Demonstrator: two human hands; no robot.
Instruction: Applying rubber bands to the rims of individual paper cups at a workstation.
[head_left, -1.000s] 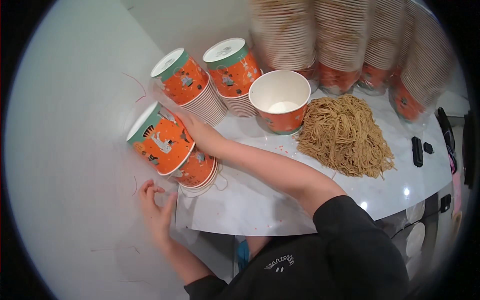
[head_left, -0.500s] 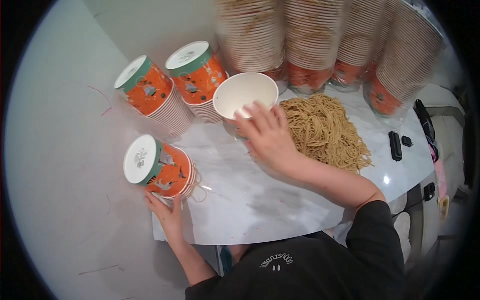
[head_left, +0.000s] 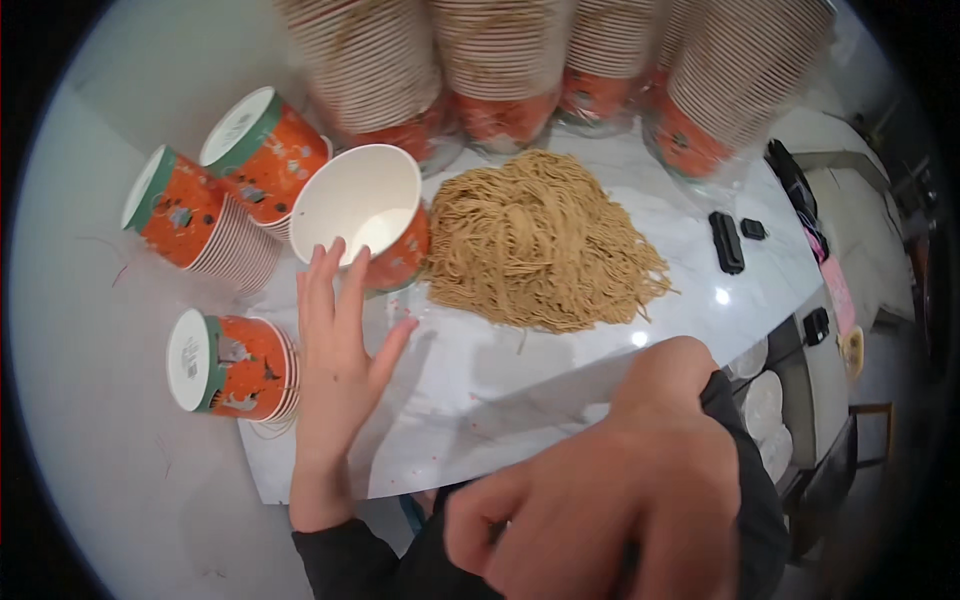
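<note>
**Left hand at the empty cup, noodles heaped mid-desk**

From my seat I see my left hand (head_left: 335,370) lying flat over the left part of the desk (head_left: 520,400), its grip spread wide and pinching nothing. The fingertips (head_left: 325,255) touch the near rim of a white-lined orange paper cup (head_left: 365,215), which stands tipped with its open mouth toward me, near the back left of the desk. The cup looks empty inside.

My right hand (head_left: 610,500) is very close to the camera, low in the view and blurred, off the front edge of the desk. Its fingers are curled inward; I cannot tell whether the grip holds anything.

Just right of the cup, touching or nearly touching its side, a loose pile of thin tan noodles (head_left: 540,240) sits on the middle of the desk. Left of my hand, a short stack of orange cups (head_left: 235,365) lies on its side at the front left corner. Two more stacks lying on their sides (head_left: 215,205) rest beyond the left edge, behind the cup. Tall wrapped columns of cups (head_left: 540,60) line the back edge. Two small black objects (head_left: 728,240) lie toward the right edge.
</note>
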